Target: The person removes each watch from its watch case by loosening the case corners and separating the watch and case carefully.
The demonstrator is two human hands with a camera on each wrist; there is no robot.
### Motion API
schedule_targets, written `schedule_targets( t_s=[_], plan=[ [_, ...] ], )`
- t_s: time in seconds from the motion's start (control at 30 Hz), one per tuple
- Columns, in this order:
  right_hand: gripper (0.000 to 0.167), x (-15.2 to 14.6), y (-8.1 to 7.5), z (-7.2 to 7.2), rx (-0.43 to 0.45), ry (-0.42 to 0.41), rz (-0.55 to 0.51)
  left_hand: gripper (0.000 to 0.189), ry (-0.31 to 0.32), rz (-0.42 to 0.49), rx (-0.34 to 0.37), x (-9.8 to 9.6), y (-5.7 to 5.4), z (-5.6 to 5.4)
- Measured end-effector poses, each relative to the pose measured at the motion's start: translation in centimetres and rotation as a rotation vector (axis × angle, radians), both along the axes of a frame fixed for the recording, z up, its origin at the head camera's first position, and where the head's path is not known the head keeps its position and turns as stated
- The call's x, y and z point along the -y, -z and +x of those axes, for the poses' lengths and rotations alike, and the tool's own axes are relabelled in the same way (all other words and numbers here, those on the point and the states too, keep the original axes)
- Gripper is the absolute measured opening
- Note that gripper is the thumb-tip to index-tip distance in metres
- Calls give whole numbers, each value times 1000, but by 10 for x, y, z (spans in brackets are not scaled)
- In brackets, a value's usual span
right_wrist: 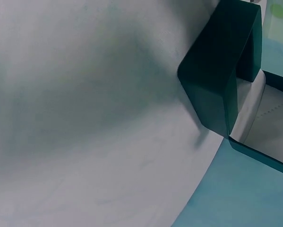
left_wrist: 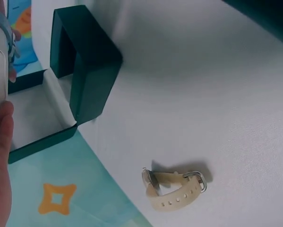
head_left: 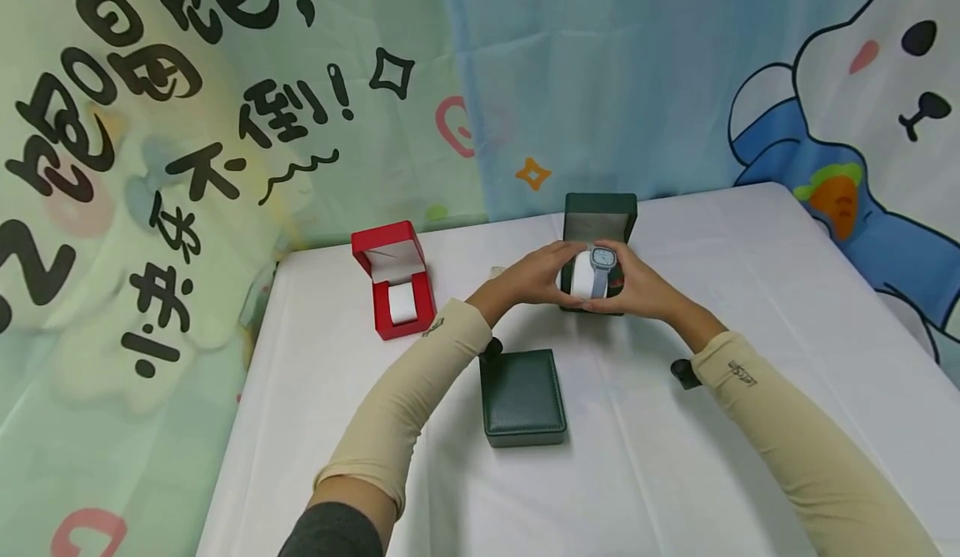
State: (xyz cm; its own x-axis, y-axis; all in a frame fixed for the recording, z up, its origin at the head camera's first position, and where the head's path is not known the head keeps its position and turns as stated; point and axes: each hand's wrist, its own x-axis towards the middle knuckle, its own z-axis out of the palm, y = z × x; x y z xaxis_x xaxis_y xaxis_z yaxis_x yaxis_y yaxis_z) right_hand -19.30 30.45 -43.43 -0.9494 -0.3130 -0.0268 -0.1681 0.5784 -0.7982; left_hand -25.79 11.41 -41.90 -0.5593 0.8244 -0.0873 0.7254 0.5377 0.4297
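A pale blue watch (head_left: 602,258) is wrapped around a white cushion (head_left: 581,276), held up at the open green box (head_left: 600,201). The left hand (head_left: 542,275) and right hand (head_left: 637,283) grip the cushion from either side, fingers and thumbs curved round it; they hide much of the box's base. I can't make out the dial. The left wrist view cuts the grip off at its edge; the right wrist view misses the hands. A beige-strapped watch (left_wrist: 176,191) lies on the table (head_left: 637,474), almost hidden behind the left hand from above. Nearer sits a closed green box (head_left: 522,394), its corner overlapped by a sleeve (head_left: 408,407); leftward, an open red box (head_left: 381,311) holds another white cushion (head_left: 402,303).
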Motion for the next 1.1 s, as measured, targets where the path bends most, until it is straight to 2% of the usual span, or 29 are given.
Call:
schedule_targets(
  t_s=[0.27, 0.47, 0.63, 0.8, 0.9, 1.1],
  plan=[
    [90, -6, -3, 0, 32, -21, 30, 86, 8, 23, 62, -1, -1, -2],
    [90, -10, -3, 1, 51, -47, 11, 85, 26, 41, 84, -3, 2, -3],
    [92, -12, -2, 3, 43, -24, 10, 84, 31, 83, 97, -5, 4, -4],
    [91, -11, 1, 5, 8, 12, 10, 85, 11, 58, 91, -8, 5, -4],
    [89, -12, 2, 7, 23, 49, 5, 84, -9, 57, 97, -8, 5, -5],
    [77, -22, 3, 9, 40, 137, 4, 85, -105, 75, 115, -3, 5, -9]
  ],
)
